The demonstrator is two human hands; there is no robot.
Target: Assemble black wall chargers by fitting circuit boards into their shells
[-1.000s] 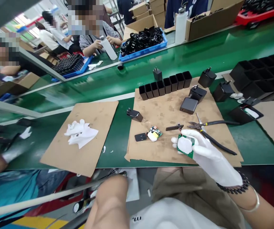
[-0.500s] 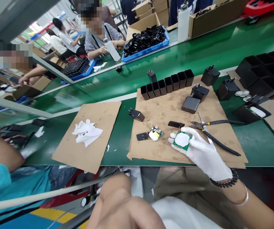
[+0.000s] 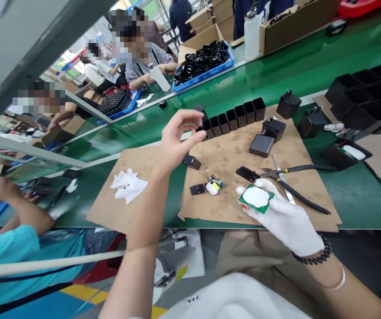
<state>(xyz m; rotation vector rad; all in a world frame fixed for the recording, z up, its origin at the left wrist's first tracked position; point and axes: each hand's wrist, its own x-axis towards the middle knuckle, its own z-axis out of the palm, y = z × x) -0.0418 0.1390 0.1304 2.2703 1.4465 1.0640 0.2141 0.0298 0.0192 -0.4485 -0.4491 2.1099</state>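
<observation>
My right hand (image 3: 286,217), in a white glove, grips a green circuit board (image 3: 256,198) topped with a white pad. A black plug cover (image 3: 247,173) lies just beyond the board. Bare and with its fingers apart, my left hand (image 3: 182,137) hangs in the air near a row of open black housings (image 3: 232,118); nothing is in it. Below it sit a black plug adapter (image 3: 192,162), a second circuit board (image 3: 215,184) and a small black cover piece (image 3: 197,189). Pliers (image 3: 278,173) rest over a metal strip (image 3: 285,188) beside my right hand.
Cardboard (image 3: 210,210) covers part of the green bench. White gloves (image 3: 129,185) lie on another cardboard sheet at left. Black chargers (image 3: 262,145) and larger housings (image 3: 359,102) stand at right. A blue tray (image 3: 204,79) of black parts is farther back. Co-workers sit at left.
My left hand has risen from my lap to above the bench, fingers apart. My right hand still grips the board, which has tilted slightly.
</observation>
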